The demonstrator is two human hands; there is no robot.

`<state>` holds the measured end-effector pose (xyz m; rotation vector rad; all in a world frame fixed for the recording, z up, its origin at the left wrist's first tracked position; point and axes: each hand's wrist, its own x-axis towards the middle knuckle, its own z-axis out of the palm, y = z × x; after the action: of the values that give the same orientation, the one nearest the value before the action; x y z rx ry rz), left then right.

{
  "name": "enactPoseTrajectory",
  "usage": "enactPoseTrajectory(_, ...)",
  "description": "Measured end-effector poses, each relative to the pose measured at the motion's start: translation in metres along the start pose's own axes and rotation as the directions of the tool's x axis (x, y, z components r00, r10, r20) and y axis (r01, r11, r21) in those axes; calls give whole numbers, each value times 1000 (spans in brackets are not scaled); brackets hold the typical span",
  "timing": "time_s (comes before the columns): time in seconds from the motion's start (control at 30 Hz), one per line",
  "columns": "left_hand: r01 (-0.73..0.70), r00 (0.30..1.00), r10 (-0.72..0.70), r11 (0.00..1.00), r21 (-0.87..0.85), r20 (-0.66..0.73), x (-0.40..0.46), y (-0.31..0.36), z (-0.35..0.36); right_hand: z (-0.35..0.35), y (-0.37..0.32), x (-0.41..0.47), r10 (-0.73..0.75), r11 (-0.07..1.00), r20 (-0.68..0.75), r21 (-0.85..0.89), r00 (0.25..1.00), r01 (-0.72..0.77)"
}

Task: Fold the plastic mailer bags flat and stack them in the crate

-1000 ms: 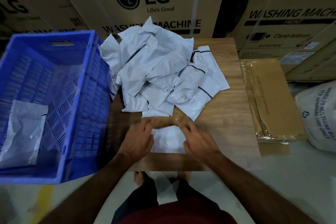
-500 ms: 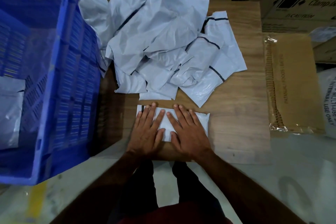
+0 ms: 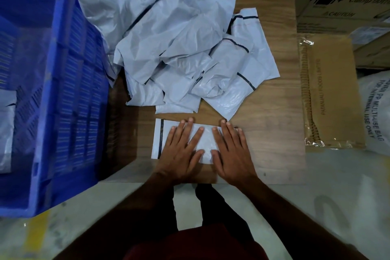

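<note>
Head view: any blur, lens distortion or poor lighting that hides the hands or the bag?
Head view: dim, with dark forearms; wide-angle bending curves the blue crate and the table edge; slight softness at the frame edges; both the left hand and the right hand, flat on the folded mailer bag, read clearly.

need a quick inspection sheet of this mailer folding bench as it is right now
surface: wooden table, bags on it
job's things: flat white plastic mailer bag under both hands; heap of crumpled white mailer bags behind; blue plastic crate at left, bag inside
clutter: plastic-wrapped brown cardboard pack at right
grippers: left hand and right hand press flat, fingers straight
cables: nothing seen
surroundings: printed cardboard cartons, white woven sack
</note>
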<state>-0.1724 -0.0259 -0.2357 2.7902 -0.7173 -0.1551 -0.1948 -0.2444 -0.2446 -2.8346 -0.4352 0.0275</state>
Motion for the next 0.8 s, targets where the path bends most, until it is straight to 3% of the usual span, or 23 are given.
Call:
enactPoseTrajectory(0.17,56,991,-52,998,31,-125,-5,-28,-10,-2,-19,17,-128,992,-57,-19,990,127)
enactPoseTrajectory(0.3,85,993,-82,996,23,-90,-12,-43,-2,9,-22,32,-229,973,58,-12,972,230)
enactPoseTrajectory(0.6,103,995,-103,995,-4,1,-9,-43,-7,3,-20,35,-230,973,141,5,963,232)
enactPoseTrajectory(0.8,47,999,-47,999,-9,-13,-30,-38,-46,-22,5,42,-525,846,249,45,814,532)
